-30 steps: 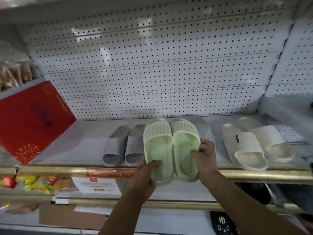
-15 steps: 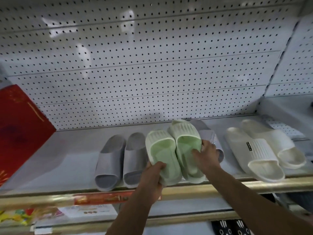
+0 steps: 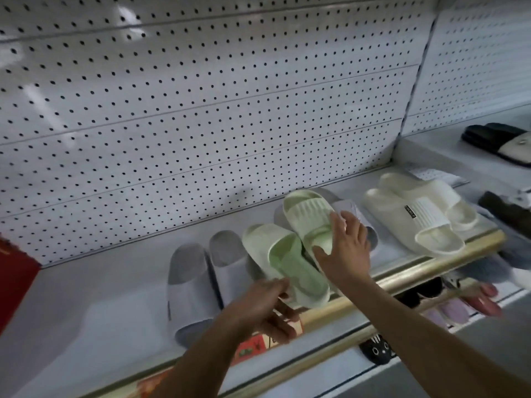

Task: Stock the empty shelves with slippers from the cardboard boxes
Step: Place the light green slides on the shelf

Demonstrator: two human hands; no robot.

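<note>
A pale green slipper pair lies toes inward on the white shelf [image 3: 86, 305]. The left green slipper [image 3: 281, 257] hangs its heel over the gold front rail [image 3: 416, 271]. My left hand [image 3: 261, 305] grips that heel from below. The right green slipper [image 3: 307, 216] lies partly on a grey slipper [image 3: 350, 209]. My right hand [image 3: 344, 251] rests on it with fingers spread. No cardboard box is in view.
A grey slipper pair [image 3: 195, 282] sits left of the green one, a white pair [image 3: 416, 219] to the right. Black slippers [image 3: 500, 142] lie on the neighbouring shelf. A red box [image 3: 14, 271] is at the left edge. The lower shelf holds pink slippers [image 3: 482, 297].
The green pair has gone from held over the rail to lying on the shelf. My right hand has loosened from gripping to resting with spread fingers. The view has swung to the right.
</note>
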